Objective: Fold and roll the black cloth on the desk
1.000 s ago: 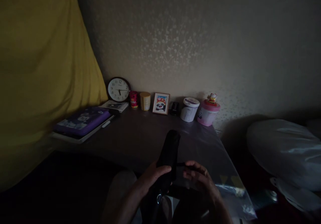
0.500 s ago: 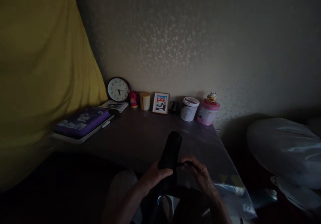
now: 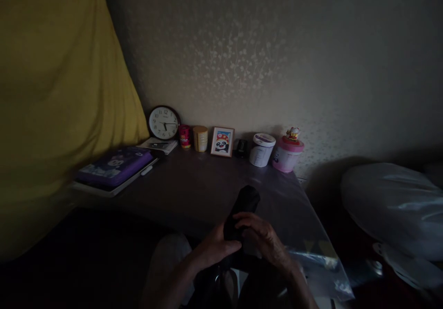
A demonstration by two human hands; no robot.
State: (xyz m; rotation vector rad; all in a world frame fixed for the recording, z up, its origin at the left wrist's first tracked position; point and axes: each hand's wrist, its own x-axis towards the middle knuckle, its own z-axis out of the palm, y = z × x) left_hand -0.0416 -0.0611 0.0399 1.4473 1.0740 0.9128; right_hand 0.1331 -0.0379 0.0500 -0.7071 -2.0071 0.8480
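A black, rolled-up folding umbrella (image 3: 247, 199) tilts up and slightly right over the near edge of the table. My left hand (image 3: 217, 248) is wrapped around its lower part, thumb across the front. Curled over the umbrella's right side is my right hand (image 3: 260, 236), its fingertips pressed on the dark cloth. The strap is hidden under those fingers or lost in the dark. Below the hands, the lower end of the umbrella is hard to make out.
Along the wall stand a round clock (image 3: 164, 122), a red can (image 3: 184, 137), a tan container (image 3: 200, 139), a panda picture frame (image 3: 222, 142) and two tubs (image 3: 262, 151). A purple case (image 3: 116, 166) lies left beside a yellow curtain (image 3: 62, 92). A plastic-covered bundle (image 3: 391, 207) sits right.
My right hand has moved left from beside the umbrella, where it held a thin black strap, onto the umbrella itself. The umbrella's top has tipped slightly to the right.
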